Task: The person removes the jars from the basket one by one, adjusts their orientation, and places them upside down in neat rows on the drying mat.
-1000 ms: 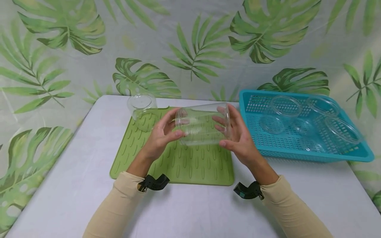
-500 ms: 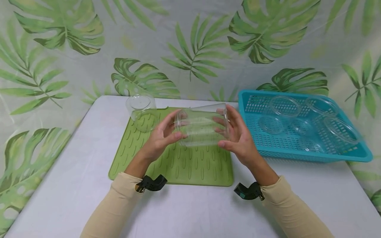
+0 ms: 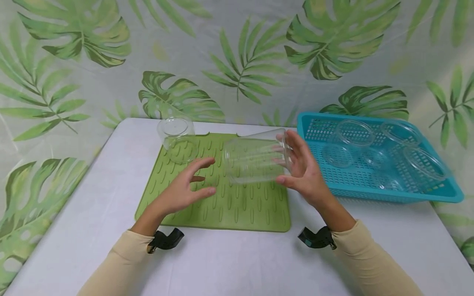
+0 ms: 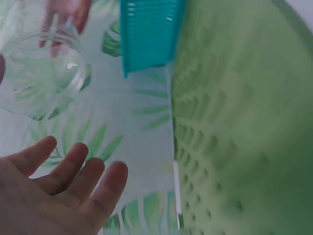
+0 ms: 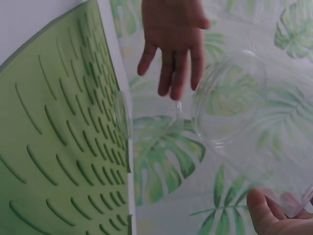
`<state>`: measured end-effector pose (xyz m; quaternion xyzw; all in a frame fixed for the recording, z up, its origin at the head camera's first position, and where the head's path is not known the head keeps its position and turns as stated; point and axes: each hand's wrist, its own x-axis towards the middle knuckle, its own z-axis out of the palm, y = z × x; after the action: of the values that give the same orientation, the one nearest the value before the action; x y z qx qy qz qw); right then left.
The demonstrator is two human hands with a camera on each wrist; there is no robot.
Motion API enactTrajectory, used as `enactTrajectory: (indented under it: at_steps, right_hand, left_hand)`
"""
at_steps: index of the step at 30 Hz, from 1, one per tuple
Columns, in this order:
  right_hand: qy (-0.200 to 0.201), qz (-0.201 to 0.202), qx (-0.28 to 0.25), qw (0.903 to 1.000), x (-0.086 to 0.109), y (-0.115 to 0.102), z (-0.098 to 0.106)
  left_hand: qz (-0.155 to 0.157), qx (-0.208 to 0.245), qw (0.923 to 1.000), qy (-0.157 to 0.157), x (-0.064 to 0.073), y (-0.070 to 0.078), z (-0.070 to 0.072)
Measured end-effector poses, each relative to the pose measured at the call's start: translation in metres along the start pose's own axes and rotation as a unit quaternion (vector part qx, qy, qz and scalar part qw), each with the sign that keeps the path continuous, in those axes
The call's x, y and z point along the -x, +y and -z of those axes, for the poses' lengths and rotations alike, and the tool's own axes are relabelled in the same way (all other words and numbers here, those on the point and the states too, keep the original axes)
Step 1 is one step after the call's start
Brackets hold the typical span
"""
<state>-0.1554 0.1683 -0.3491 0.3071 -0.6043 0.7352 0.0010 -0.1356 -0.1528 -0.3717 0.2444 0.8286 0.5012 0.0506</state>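
Note:
A clear, see-through jar [image 3: 253, 158] lies sideways in the air above the green ribbed mat [image 3: 240, 211]. My right hand [image 3: 305, 176] grips it by its right end, with the thumb below and the fingers behind the wall. Its ridged round rim faces left, and the right wrist view shows that rim [image 5: 198, 110] close up. Apart from the jar, my left hand [image 3: 181, 191] hovers over the mat's left part with spread fingers and nothing in them. A second clear jar [image 3: 177, 139] stands upside down on the mat's back left corner.
A blue perforated basket [image 3: 389, 196] stands on the right of the white-covered table [image 3: 244, 263]. Several clear jars sit in it with their rims up, one a clear jar [image 3: 355, 133] near the back. A leaf-patterned cloth [image 3: 252, 41] hangs behind the table.
My left hand has let go of the jar's rim end and moved left and toward me. My right hand still holds the jar, slightly further right.

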Motion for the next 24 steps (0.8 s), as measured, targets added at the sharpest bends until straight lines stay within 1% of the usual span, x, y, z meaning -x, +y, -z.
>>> enactTrajectory:
  at_steps: [2,5,7,10,12,15,17,21,24]
  right_hand:
    - [-0.003,0.004,0.006,1.0000,0.001,-0.002,0.001]
    - [-0.011,0.011,0.017,0.9997,0.002,-0.005,0.004]
    - [-0.016,0.014,0.030,0.9993,0.004,-0.008,0.007]
    - [-0.021,0.023,0.061,0.9977,0.005,-0.013,0.012]
    - [-0.022,0.026,0.084,0.9959,0.004,-0.017,0.015]
    - [-0.030,0.030,0.113,0.9927,0.003,-0.024,0.018]
    - [-0.036,0.027,0.135,0.9898,0.002,-0.029,0.020]
    - [-0.046,0.026,0.184,0.9815,0.003,-0.039,0.024]
    - [-0.056,0.026,0.217,0.9741,0.003,-0.047,0.028]
  left_hand:
    - [0.014,-0.060,0.9981,0.001,0.009,-0.003,0.002]
    - [0.029,-0.142,0.9895,0.003,0.024,-0.008,0.006]
    - [0.035,-0.188,0.9816,0.002,0.033,-0.013,0.010]
    - [0.037,-0.245,0.9688,-0.005,0.044,-0.019,0.019]
    - [0.038,-0.284,0.9579,-0.008,0.050,-0.024,0.025]
    - [0.035,-0.328,0.9439,-0.005,0.059,-0.030,0.035]
    - [0.031,-0.347,0.9375,-0.001,0.066,-0.036,0.039]
    - [0.029,-0.365,0.9305,-0.003,0.078,-0.043,0.045]
    - [0.032,-0.367,0.9295,-0.012,0.084,-0.046,0.047]
